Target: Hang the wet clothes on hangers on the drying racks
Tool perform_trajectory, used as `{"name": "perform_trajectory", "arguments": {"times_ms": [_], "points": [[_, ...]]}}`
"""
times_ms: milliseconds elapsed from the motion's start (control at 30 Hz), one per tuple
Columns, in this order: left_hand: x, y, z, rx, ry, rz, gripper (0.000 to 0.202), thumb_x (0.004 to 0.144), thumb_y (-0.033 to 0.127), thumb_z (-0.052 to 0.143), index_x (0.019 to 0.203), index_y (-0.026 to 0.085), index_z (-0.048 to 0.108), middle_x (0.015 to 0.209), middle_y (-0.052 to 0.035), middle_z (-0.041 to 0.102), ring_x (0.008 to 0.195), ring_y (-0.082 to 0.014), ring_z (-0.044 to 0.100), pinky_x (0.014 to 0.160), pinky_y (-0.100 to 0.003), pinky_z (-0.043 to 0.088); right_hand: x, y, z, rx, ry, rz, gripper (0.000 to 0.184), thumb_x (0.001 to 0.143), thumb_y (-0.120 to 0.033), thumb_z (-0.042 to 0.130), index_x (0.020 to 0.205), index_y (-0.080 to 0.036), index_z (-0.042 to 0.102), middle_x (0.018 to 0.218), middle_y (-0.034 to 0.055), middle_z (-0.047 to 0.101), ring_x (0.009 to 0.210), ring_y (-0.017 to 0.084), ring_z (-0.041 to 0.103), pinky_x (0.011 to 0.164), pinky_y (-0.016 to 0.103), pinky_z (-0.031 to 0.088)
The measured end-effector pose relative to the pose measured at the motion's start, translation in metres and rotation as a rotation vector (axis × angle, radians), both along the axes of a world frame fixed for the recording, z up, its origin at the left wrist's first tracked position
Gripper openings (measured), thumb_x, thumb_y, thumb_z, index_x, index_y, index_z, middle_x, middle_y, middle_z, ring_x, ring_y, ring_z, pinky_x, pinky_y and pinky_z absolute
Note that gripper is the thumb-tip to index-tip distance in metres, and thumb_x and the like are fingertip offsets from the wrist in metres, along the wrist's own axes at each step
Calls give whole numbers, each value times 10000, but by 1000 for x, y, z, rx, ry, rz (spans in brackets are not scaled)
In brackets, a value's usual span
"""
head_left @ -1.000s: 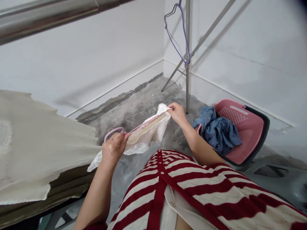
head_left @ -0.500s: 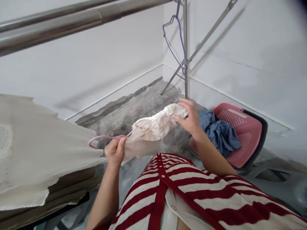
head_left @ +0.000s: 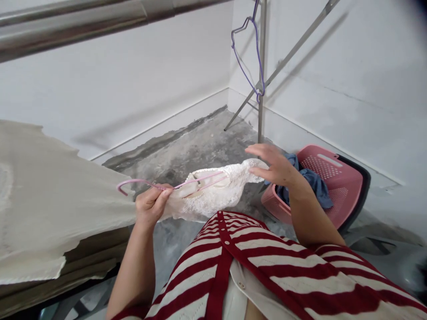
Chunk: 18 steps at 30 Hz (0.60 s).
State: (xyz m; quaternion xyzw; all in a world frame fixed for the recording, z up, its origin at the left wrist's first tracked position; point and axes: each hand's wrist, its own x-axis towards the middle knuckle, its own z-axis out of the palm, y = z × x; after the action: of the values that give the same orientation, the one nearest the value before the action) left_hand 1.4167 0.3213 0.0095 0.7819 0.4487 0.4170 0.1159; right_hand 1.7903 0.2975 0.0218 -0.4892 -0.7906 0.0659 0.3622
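My left hand is closed around the neck of a pink clothes hanger, whose hook curves out to the left. A white lace garment hangs on the hanger, its neckline open around the pink wire. Over at the garment's right end, my right hand has its fingers spread and thumb apart, beside the lace. It may be touching the fabric with the thumb, but it does not grip it. The garment's lower part is hidden behind my striped cardigan.
A pink laundry basket with blue cloth stands on the right. A purple hanger hangs from the metal rack. Steel rails cross the upper left. A cream cloth hangs at left.
The right hand has opened wider and shifted slightly right and down at the garment's end. More of the lace is spread along the hanger. The left hand has moved slightly left with the hanger.
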Motion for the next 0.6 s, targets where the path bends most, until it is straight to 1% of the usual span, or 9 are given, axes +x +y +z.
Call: {"name": "perform_trajectory", "arguments": {"times_ms": [67, 133, 167, 233, 333, 400, 467, 533, 600], "points": [[3, 3, 1, 42, 66, -45, 270, 867, 352, 541, 711, 194, 695, 756, -37, 737, 661, -146, 661, 607, -239, 515, -11, 3, 6, -25, -165, 134, 282, 893, -400, 498, 1066, -209, 613, 1028, 88, 655, 990, 214, 580, 994, 408, 322], [6, 5, 4, 84, 123, -87, 255, 868, 324, 549, 696, 194, 684, 750, -33, 737, 657, -139, 662, 610, -232, 510, -21, 8, 5, -47, -253, 220, 291, 943, -368, 403, 923, -183, 627, 826, 65, 645, 819, 173, 576, 909, 368, 356], [8, 6, 5, 106, 139, -107, 248, 869, 308, 552, 691, 191, 679, 745, -31, 736, 646, -132, 659, 601, -224, 503, -26, 11, 3, -47, -269, 239, 317, 957, -350, 366, 881, -175, 620, 766, 56, 622, 768, 161, 556, 856, 341, 370], [12, 6, 8, 142, 155, -145, 223, 869, 278, 558, 702, 186, 674, 744, -30, 735, 635, -120, 654, 588, -209, 490, -33, 15, -1, -31, -280, 265, 331, 964, -343, 343, 863, -169, 605, 743, 56, 596, 744, 158, 528, 774, 304, 376], [15, 5, 10, 142, 183, -159, 212, 879, 280, 541, 749, 189, 681, 760, -34, 732, 657, -122, 656, 607, -212, 488, -42, 20, -7, -6, -272, 308, 331, 968, -344, 322, 880, -175, 593, 775, 62, 590, 755, 161, 518, 731, 287, 378], [11, 7, 12, 116, 194, -163, 226, 890, 321, 520, 814, 192, 689, 794, -48, 728, 703, -138, 659, 654, -234, 501, -42, 23, -10, 12, -239, 295, 332, 967, -345, 312, 889, -181, 589, 786, 69, 594, 759, 166, 525, 712, 286, 387], [-2, 11, 14, 95, 195, -149, 264, 866, 398, 547, 974, 197, 680, 895, -74, 719, 814, -170, 657, 757, -279, 510, -37, 25, -10, 27, -198, 235, 324, 958, -350, 322, 886, -186, 592, 792, 77, 607, 761, 177, 541, 698, 293, 397], [-22, 17, 15, 59, 203, -66, 470, 779, 497, 632, 1150, 209, 616, 1068, -105, 682, 1002, -222, 619, 901, -351, 480, -24, 25, -8, 14, -164, 163, 309, 943, -364, 348, 868, -197, 598, 783, 77, 617, 747, 186, 554, 681, 301, 406], [-46, 22, 12, -32, 186, 53, 644, 684, 566, 691, 1209, 211, 577, 1165, -114, 643, 1097, -258, 576, 963, -404, 448, -9, 24, -4, -15, -122, 100, 296, 926, -385, 378, 835, -211, 600, 758, 65, 613, 716, 185, 560, 659, 303, 414]]}}
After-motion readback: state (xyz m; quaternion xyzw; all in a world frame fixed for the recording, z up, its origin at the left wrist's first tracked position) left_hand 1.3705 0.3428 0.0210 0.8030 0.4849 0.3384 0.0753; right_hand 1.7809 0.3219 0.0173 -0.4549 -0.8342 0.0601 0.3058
